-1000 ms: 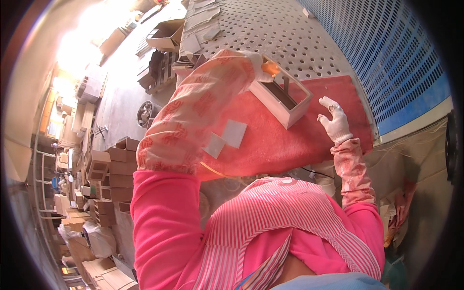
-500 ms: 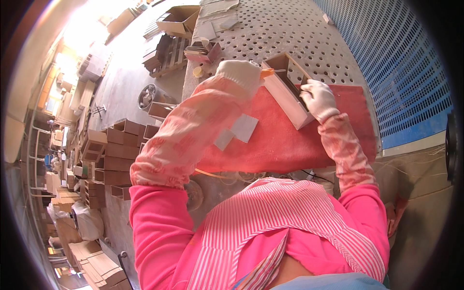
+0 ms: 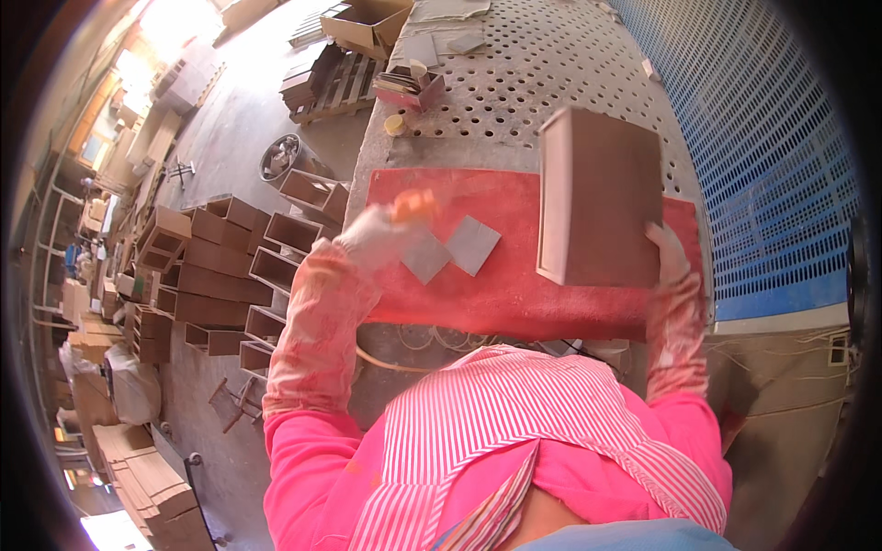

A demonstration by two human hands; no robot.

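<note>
Your left hand (image 3: pixel 366 241) grips orange tool (image 3: pixel 415 206), blurred; your right hand (image 3: pixel 671 253) holds box (image 3: pixel 602 202) by side, over red cloth (image 3: pixel 459 308) toward bench's (image 3: pixel 464 151) right edge; box walls look joined, work remaining cannot be told

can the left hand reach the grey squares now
Probably yes: the left hand is near the grey squares, which lie in the open on the red cloth, though the blurred orange thing it holds may hamper it.

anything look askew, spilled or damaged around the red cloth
The two grey squares lie askew on the red cloth, angled to its edges. I see no spill there, nor obvious damage to the brown box in the right hand.
</note>
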